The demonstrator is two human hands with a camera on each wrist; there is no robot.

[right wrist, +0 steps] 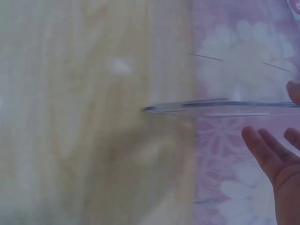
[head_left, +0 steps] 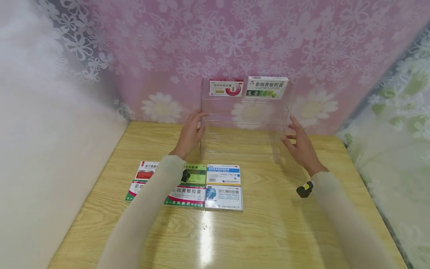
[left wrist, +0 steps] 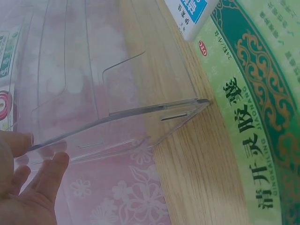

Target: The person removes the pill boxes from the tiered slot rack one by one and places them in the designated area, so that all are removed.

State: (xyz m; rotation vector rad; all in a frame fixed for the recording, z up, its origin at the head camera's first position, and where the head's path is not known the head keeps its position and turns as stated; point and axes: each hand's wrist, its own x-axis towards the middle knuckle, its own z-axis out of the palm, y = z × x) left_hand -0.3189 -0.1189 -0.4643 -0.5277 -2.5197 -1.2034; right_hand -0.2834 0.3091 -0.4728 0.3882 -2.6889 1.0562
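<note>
A clear plastic tiered display rack [head_left: 242,145] stands upright on the table against the back curtain. My left hand [head_left: 190,134] pinches its left side panel, thumb on the inner face and fingers on the outer face, as the left wrist view shows. Beside the right panel is my right hand [head_left: 300,145]; its thumb [right wrist: 293,91] is at the panel's edge, and its loosely extended fingers [right wrist: 262,147] show a gap from the panel. On the top tier sit a red-and-white medicine box [head_left: 226,88] and a white-and-green medicine box [head_left: 266,88], side by side.
In front of the rack, several medicine boxes lie flat in two rows, including a blue-and-white box [head_left: 223,175], a white box [head_left: 224,198] and a green box [left wrist: 253,108]. My left forearm covers part of them. A flowered curtain [head_left: 235,41] hangs behind the wooden table [head_left: 262,231].
</note>
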